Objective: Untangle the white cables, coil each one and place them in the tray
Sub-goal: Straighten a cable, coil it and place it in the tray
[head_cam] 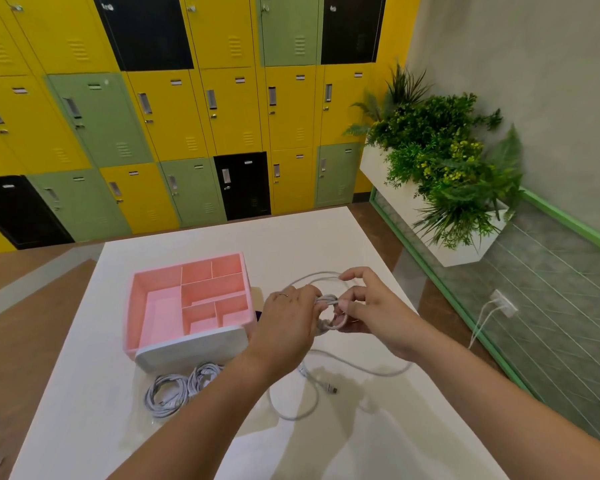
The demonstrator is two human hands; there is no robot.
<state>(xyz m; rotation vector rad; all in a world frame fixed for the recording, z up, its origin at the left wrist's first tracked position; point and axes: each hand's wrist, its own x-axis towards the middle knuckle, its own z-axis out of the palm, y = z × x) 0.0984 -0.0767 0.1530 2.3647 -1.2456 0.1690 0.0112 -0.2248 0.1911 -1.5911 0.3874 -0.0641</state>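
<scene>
Both hands hold one white cable [330, 308] above the white table [84, 393], partly wound into a small coil between them. My left hand [291, 317] grips the coil from the left. My right hand [368, 303] pinches it from the right, with a loop arching over the fingers. The cable's loose length [302, 407] trails down onto the table, and its plug [332, 389] lies there. Two coiled white cables [174, 389] rest side by side on the table, in front of the pink tray [132, 317]. The tray's compartments hold nothing.
The tray has a white front panel [191, 346]. A dark object [259, 312] peeks out behind the tray's right side. Yellow, green and black lockers [187, 116] stand beyond the table. A white planter with greenery [440, 174] and a green-framed glass partition [551, 306] are on the right.
</scene>
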